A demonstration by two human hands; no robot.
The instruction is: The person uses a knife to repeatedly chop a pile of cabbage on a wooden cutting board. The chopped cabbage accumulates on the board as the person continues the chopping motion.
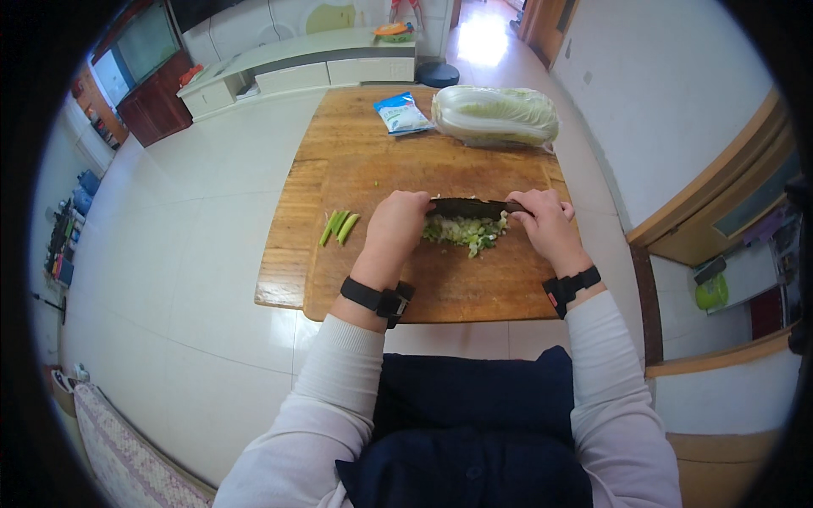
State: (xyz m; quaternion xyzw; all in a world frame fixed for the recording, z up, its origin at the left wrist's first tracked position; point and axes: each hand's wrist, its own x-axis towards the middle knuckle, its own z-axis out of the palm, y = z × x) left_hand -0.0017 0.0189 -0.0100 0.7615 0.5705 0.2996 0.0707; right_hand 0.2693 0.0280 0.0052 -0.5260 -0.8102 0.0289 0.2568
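A dark-bladed kitchen knife (469, 208) lies crosswise between my hands, over a heap of chopped green and white vegetable (469, 233) on the wooden cutting board (381, 279). My right hand (542, 216) grips its handle. At the blade's far end, on the left, my left hand (401, 219) holds the tip with its fingers; the exact finger contact is partly hidden. Several cut green stalk pieces (340, 227) lie on the board to the left of my left hand. Both wrists wear black straps.
A wrapped napa cabbage (495, 116) lies at the far right of the wooden table (277, 279), beside a blue and white plastic packet (403, 114). Beyond the table stand a low white cabinet (292, 76) and a dark round robot vacuum (438, 74). A door frame is on the right.
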